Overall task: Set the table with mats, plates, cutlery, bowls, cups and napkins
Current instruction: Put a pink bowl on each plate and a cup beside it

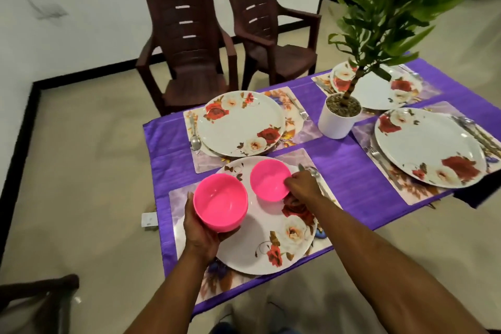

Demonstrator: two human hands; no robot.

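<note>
Head view: the only camera, looking down on the table.
Left hand (202, 228): cups a smooth, round pink bowl (221, 202) from below, kept clear above the near plate (267, 228), probably for another setting.
Right hand (303, 186): fingers curl on the rim of a second pink bowl (269, 183) that sits on the same plate, likely placing it.
Settings: four glossy rose-print plates on floral mats (187, 225) over a purple cloth (349, 179); metal cutlery lies beside them.
Missing: no cups or napkins visible.
</note>
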